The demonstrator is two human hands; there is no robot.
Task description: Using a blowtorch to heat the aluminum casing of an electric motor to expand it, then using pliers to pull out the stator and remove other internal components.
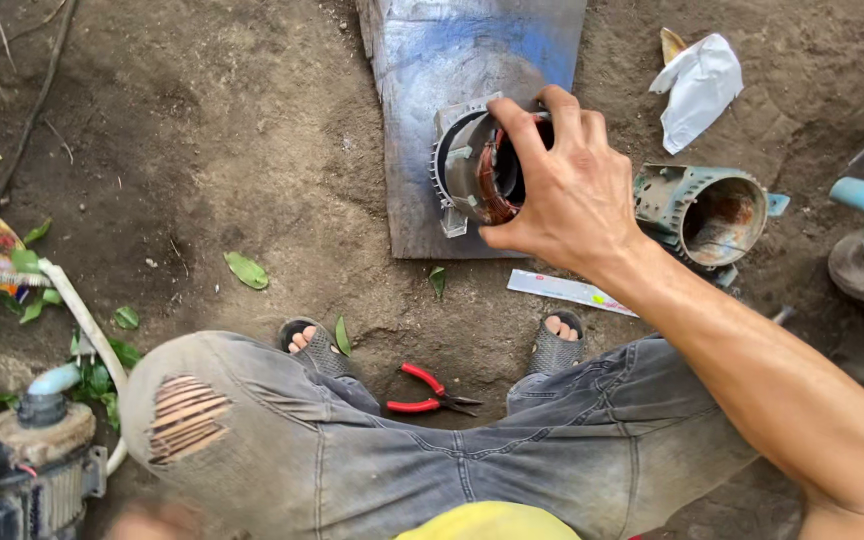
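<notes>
A round metal motor shell (pixel 470 165) with copper wire inside is seen lying on its side on a flat grey board (pixel 452 60) on the dirt ground. It is held by the right hand (pixel 564 190). The fingers (pixel 517 125) are spread over the open rim, with the tips hooked over the top edge, and the thumb (pixel 512 236) is pressed near the bottom edge. So the fingers are opened about as wide as the shell's mouth and are closed on it.

Just to the right of the hand, a second round shell (pixel 714 212), blue-green and rusty inside, is seen on the ground. A crumpled white rag (pixel 697 88) is lying farther back. A thin white strip (pixel 572 291) is lying near the right foot.

Red-handled pliers (pixel 430 392) are seen on the dirt between the two sandalled feet. Torn grey jeans (pixel 352 450) are worn on the bent legs. A pump with a pale blue pipe (pixel 37 440) is seen at the lower left. The left hand is not seen.
</notes>
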